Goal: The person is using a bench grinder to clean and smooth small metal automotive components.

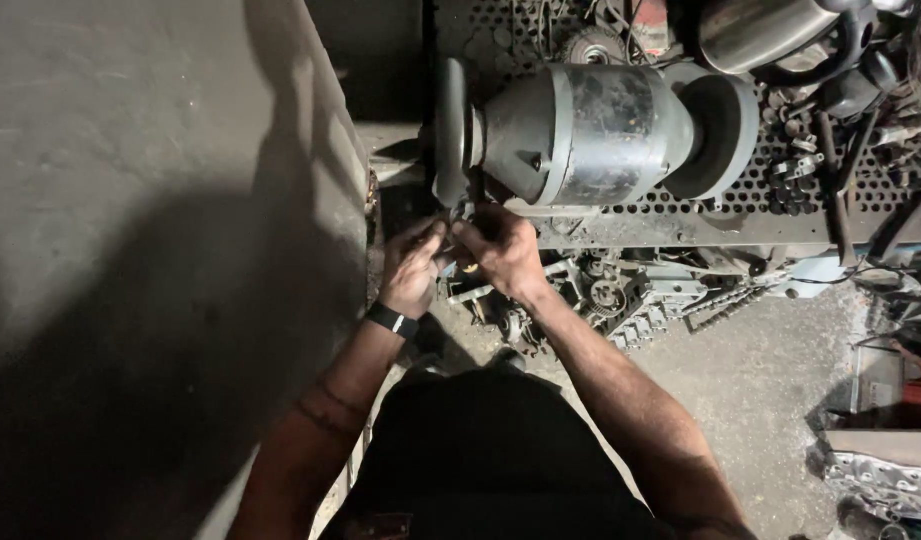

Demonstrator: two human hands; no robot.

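Seen from above, the left hand [412,268] and the right hand [502,250] meet just below the thin grey grinding disc [448,130] at the left end of a bulky grey metal bench grinder [590,130]. The fingers of both hands are bent and drawn together around a small dark piece [450,250] between them, the thumbs and forefingers pinching in toward each other; the piece is too dark and too hidden by the fingers to tell its shape, and whether it touches the disc cannot be told. A black band [392,320] circles the left wrist. The grinder stands on a perforated dark metal shelf [740,205], with a thick dark grinding wheel [725,130] at its right end. Small bolts, rods and other metal scraps [830,150] lie scattered over the right part of the shelf. Under the shelf, on the grey concrete floor [750,380], lies a heap of greasy metal engine parts and gears [620,295], just beside the right forearm. A flat grey wall surface [130,200] fills the left side, much of it in shadow.
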